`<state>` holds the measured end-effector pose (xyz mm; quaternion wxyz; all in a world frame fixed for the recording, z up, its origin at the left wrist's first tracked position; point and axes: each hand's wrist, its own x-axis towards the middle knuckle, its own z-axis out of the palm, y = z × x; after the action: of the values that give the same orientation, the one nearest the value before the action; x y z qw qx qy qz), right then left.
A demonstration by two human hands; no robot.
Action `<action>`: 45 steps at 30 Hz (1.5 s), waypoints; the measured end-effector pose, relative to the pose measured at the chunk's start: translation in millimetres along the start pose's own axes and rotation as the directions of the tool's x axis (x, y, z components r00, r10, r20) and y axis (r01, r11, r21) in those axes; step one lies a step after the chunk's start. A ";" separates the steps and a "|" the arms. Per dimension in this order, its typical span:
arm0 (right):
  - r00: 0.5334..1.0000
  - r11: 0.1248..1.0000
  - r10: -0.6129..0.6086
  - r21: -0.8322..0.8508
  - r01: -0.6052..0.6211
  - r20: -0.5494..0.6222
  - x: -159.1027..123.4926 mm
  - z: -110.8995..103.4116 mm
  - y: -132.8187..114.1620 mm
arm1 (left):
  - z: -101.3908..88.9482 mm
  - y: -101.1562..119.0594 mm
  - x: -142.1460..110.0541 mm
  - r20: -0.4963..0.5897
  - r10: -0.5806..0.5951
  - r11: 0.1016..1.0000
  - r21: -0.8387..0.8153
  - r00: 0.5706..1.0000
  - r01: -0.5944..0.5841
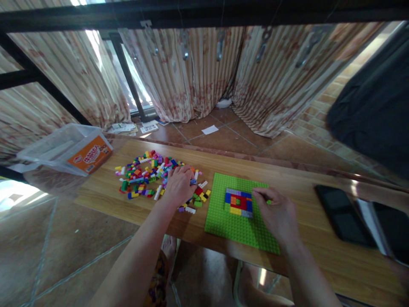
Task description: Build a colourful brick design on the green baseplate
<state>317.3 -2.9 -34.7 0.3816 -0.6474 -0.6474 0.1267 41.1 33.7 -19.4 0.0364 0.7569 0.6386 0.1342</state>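
Observation:
My left hand (180,184) reaches down over a heap of loose toy building bricks (140,172). Its fingers are bent, with thumb and forefinger apart, and a blue brick (193,181) lies beside their tips. On a green studded baseplate (220,230) sits a low square brick pattern (238,203), red and orange in the middle, with blue, grey, yellow and purple around it. At the pattern's right side my right hand (277,211) is closed in a pinch above the plate. Whatever lies between those fingertips is too small or hidden to name.
A clear plastic box (64,147) with an orange label stands at the table's left end. Towards the right of the wooden table (306,238) lie a black tablet-like device (341,215) and another dark device (391,226). Curtains (198,81) hang beyond the table.

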 end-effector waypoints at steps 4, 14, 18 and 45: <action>1.000 1.000 -0.004 0.004 0.004 0.011 -0.2 1.4 1.7 | -4.0 4.8 -1.4 0.008 -0.044 0.999 0.030 0.999 0.044; 1.000 0.997 0.000 0.080 0.000 -0.006 -1.1 3.5 -2.4 | -7.1 3.9 0.7 -0.111 0.011 0.935 -0.352 0.994 -0.049; 0.999 0.956 -0.007 0.293 -0.005 0.043 -3.8 1.4 -14.9 | -3.6 28.7 -4.1 0.078 -0.017 0.586 -0.807 0.997 0.073; 0.929 0.987 -0.158 0.040 0.153 0.336 -4.0 6.7 12.1 | 36.6 65.8 -8.0 0.172 0.011 0.608 -0.783 0.985 0.130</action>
<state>321.4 -2.9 -48.5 0.2782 -0.5603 -0.7515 0.2096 112.0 18.2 -41.0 0.4220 0.6493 0.5333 0.3404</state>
